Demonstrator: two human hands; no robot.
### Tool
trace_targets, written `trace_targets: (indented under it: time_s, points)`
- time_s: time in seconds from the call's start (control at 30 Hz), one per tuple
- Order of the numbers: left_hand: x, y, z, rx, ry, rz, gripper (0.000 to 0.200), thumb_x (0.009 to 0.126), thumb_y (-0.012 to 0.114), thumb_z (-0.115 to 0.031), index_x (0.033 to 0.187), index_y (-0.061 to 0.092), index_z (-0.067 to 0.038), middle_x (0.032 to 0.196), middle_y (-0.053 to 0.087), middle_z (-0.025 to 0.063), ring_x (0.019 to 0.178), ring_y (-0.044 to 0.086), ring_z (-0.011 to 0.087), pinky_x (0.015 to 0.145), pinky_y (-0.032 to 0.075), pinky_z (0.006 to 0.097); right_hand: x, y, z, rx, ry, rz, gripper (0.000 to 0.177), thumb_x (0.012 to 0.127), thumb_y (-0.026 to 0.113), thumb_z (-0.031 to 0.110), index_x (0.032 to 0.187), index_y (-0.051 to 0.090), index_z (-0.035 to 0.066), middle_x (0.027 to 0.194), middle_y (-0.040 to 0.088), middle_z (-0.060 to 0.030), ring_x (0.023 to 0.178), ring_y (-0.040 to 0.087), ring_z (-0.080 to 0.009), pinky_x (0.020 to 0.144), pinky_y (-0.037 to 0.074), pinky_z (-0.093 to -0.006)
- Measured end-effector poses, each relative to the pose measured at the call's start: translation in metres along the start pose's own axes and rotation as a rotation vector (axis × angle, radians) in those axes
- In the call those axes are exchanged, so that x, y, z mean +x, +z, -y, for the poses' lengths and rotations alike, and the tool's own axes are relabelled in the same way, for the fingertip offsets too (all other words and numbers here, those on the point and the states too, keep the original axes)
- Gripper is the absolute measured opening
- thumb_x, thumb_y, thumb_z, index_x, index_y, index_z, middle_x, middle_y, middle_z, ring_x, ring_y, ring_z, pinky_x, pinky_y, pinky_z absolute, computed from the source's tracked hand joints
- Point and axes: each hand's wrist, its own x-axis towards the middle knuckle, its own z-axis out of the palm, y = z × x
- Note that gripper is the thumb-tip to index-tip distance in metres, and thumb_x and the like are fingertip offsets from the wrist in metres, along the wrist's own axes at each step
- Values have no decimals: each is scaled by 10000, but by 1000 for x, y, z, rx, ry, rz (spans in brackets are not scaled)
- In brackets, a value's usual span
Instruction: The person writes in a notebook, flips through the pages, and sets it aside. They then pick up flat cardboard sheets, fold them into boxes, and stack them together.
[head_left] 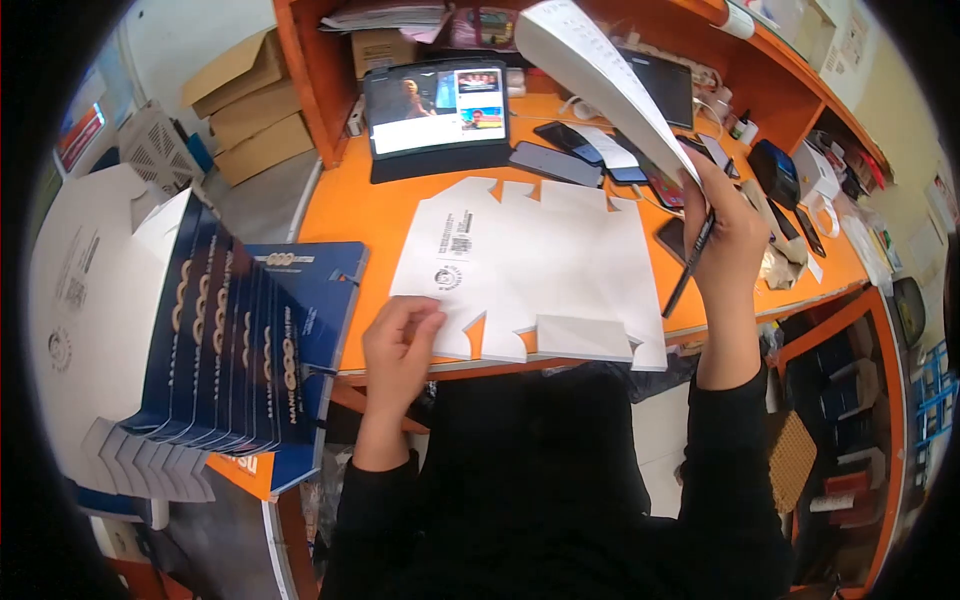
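A flat, white die-cut carton blank (560, 250) lies on the orange desk, printed with a barcode and a round logo. My left hand (398, 345) is at its lower left corner, the fingers curled together; what they pinch, if anything, is hidden. Raised above the blank's right side, my right hand (728, 235) grips a bent sheaf of paper (610, 85) with writing on it. A black pen (690, 265) is held in the same hand, pointing down. To the left stands a stack of folded blue and white cartons (215, 340).
A tablet (438, 115) showing video stands at the back of the desk (340, 215). Several phones, one a grey phone (556, 163), lie behind the blank. A black device (775, 172) and a tape roll (824, 215) are at right. Brown boxes (255, 105) are stacked back left.
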Motion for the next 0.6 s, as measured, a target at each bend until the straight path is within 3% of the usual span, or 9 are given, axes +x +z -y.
trace_targets:
  time_s: [0.2,0.33,0.6]
  points:
    - [0,-1,-8,100,106,-5,83,877,686,-78,874,668,3,805,647,107,681,614,200,597,460,271,39,69,40,58,-320,26,517,745,648,-23,1212,640,199,722,628,-49,650,639,-214,556,488,-340]
    - [0,-3,-7,106,97,5,89,884,681,-84,875,670,3,802,641,110,670,612,196,594,461,272,56,128,72,111,-558,-53,344,819,626,78,1145,648,186,787,645,-53,724,653,-227,586,507,-347]
    - [0,-7,-12,106,123,46,101,888,675,-88,861,662,7,803,639,115,636,605,210,573,463,278,61,119,61,-8,-493,11,370,810,611,62,1151,638,203,839,652,-42,758,657,-243,623,529,-350]
